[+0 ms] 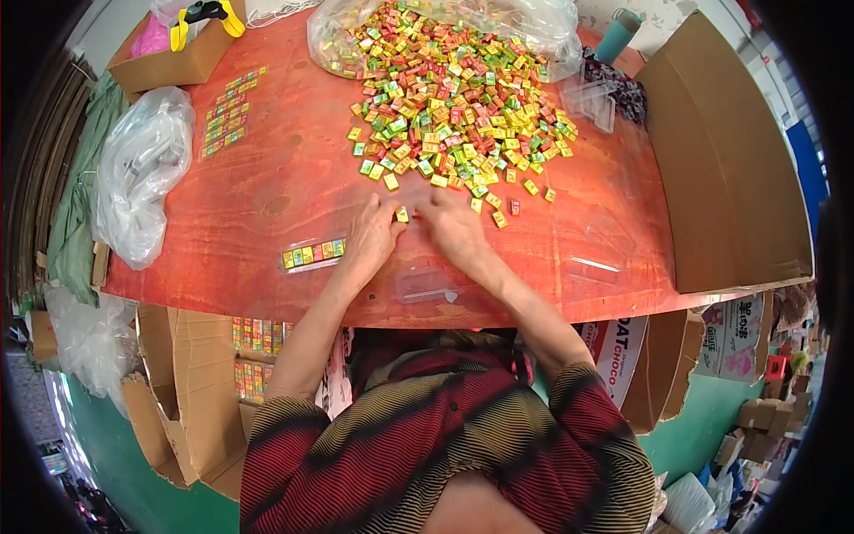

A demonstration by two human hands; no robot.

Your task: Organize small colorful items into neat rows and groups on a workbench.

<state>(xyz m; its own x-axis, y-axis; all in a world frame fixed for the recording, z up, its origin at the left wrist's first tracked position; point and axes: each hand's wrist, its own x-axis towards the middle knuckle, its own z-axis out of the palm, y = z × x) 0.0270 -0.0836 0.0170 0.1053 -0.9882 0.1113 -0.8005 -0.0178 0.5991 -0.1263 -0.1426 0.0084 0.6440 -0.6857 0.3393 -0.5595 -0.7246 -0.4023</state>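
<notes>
My left hand (374, 233) is over the near middle of the red table, its thumb and forefinger closed on a small yellow box (402, 214). Just right of it is my right hand (454, 233), fingers bent inward toward the left hand. Its fingertips are smeared by motion, so what they hold cannot be made out. Beside my left wrist lies a clear plastic tray with a row of small coloured boxes (313, 254). Another clear tray (427, 287) lies between my forearms. Beyond both hands spreads a large heap of small yellow, red and green boxes (454, 107).
A clear plastic bag (334, 40) surrounds the heap's far side. More small boxes stand in rows (227, 114) at the far left, near a crumpled bag (147, 169). A tall cardboard box (725, 160) stands at right. Below the table edge, an open carton (209, 383) holds packed boxes.
</notes>
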